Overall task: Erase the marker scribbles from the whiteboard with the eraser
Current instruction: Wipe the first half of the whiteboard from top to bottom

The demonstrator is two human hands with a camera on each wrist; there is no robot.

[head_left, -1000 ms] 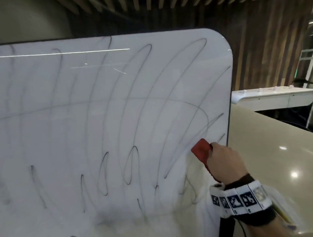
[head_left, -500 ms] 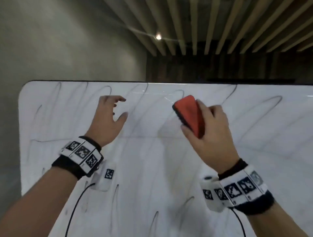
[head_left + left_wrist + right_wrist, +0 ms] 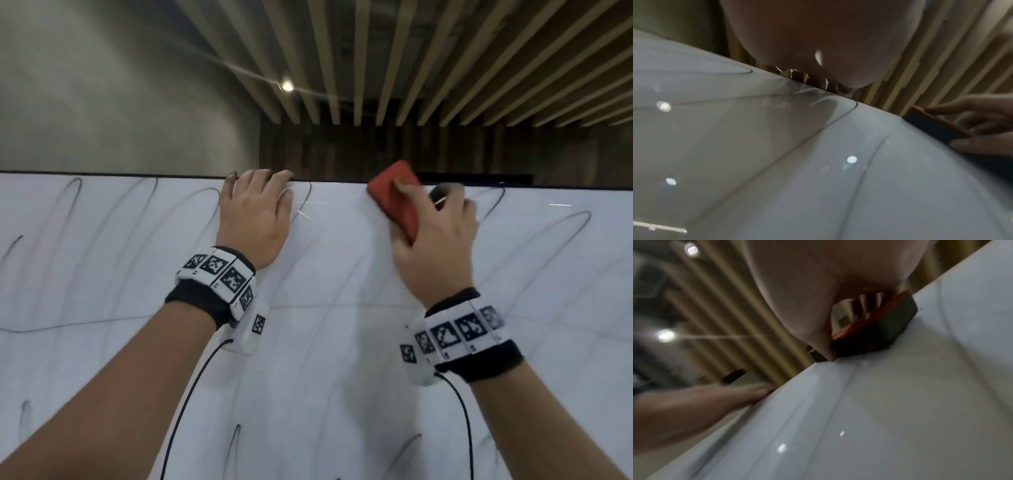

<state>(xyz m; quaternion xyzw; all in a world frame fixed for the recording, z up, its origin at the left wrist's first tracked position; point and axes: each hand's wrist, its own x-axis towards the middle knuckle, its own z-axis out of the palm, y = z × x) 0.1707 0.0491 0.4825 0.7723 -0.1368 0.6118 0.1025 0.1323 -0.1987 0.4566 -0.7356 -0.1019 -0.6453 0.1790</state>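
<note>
Scribbled whiteboard (image 3: 342, 342), right hand (image 3: 435, 246) gripping eraser (image 3: 394, 198)

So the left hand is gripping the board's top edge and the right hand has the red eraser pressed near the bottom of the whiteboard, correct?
Not quite. The right hand presses the red eraser at the top edge of the whiteboard, not the bottom, as the head view shows. The left hand does grip the top edge.

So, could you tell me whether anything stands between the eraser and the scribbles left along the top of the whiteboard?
Nothing visible does: the eraser, gripped by the right hand, already lies on the whiteboard. The left hand grips the top edge, covering some scribbles.
</note>
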